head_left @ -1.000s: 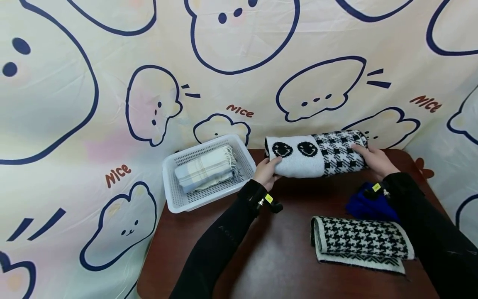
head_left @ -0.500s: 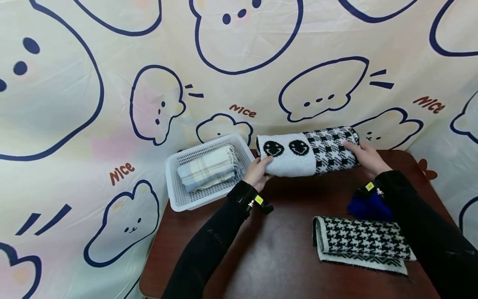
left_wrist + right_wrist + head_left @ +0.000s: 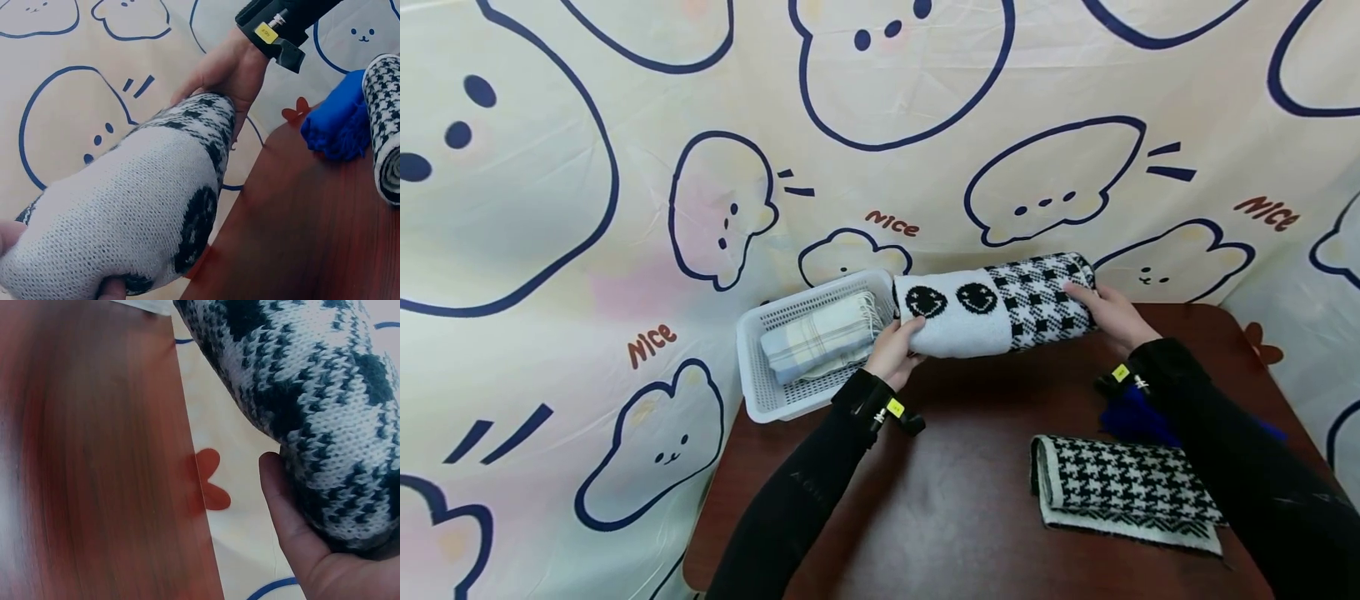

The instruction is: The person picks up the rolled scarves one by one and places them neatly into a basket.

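Note:
A rolled black-and-white knit scarf (image 3: 955, 333), white with dark smiley faces at one end and checked at the other, is held in the air above the back of the table. My left hand (image 3: 893, 354) grips its white end, beside the basket's right rim. At the checked end, my right hand (image 3: 1112, 317) holds the roll, thumb on the near side; in the right wrist view the thumb lies along the knit (image 3: 337, 444). The white plastic basket (image 3: 760, 408) stands at the back left with a folded cream and pale-blue fringed scarf (image 3: 820, 337) in it.
A folded houndstooth scarf (image 3: 1127, 483) lies on the brown table (image 3: 955, 500) at the front right. Behind it is a blue fringed cloth (image 3: 337, 119), partly covered by my right arm in the head view. A cartoon-printed curtain (image 3: 880, 183) hangs along the table's back edge.
Both hands have carried the rolled scarf leftward, so its white end has come up to the basket's right rim. The basket and the scarves on the table stay put.

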A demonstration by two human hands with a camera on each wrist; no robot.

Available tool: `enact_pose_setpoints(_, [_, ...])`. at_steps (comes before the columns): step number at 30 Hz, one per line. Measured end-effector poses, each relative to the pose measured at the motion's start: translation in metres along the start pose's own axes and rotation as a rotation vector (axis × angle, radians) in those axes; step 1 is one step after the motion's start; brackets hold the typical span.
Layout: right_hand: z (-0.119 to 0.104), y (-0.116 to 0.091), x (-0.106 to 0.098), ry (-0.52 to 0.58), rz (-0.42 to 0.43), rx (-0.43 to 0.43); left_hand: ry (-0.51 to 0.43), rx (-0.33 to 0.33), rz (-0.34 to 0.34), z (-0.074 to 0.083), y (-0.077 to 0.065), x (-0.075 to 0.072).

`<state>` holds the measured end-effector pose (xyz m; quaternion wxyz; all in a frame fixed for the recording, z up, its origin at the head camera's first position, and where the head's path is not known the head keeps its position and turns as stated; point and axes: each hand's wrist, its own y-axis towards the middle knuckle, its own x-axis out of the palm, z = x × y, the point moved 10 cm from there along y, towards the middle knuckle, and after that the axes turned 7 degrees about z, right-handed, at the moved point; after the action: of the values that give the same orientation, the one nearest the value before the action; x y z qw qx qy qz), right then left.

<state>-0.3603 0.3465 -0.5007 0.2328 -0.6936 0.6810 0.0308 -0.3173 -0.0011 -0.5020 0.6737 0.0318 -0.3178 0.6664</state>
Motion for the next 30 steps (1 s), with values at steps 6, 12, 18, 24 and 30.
enact_pose_setpoints(6, [-0.01, 0.006, 0.016, 0.011, -0.013, -0.035, -0.023, -0.018, 0.025, 0.007, -0.003, -0.015])
enact_pose_setpoints(12, [-0.017, 0.007, 0.034, 0.047, -0.048, -0.025, -0.035, 0.015, 0.03, 0.015, -0.007, -0.03])
enact_pose_setpoints(18, [-0.027, 0.006, 0.05, 0.077, -0.072, -0.049, -0.041, 0.026, 0.061, 0.022, -0.012, -0.044])
enact_pose_setpoints(24, [-0.035, 0.005, 0.062, 0.115, -0.095, -0.061, -0.046, 0.03, 0.072, 0.027, -0.019, -0.054])
enact_pose_setpoints(30, [-0.042, 0.004, 0.076, 0.108, -0.111, -0.073, -0.054, 0.029, 0.076, 0.032, -0.026, -0.067])
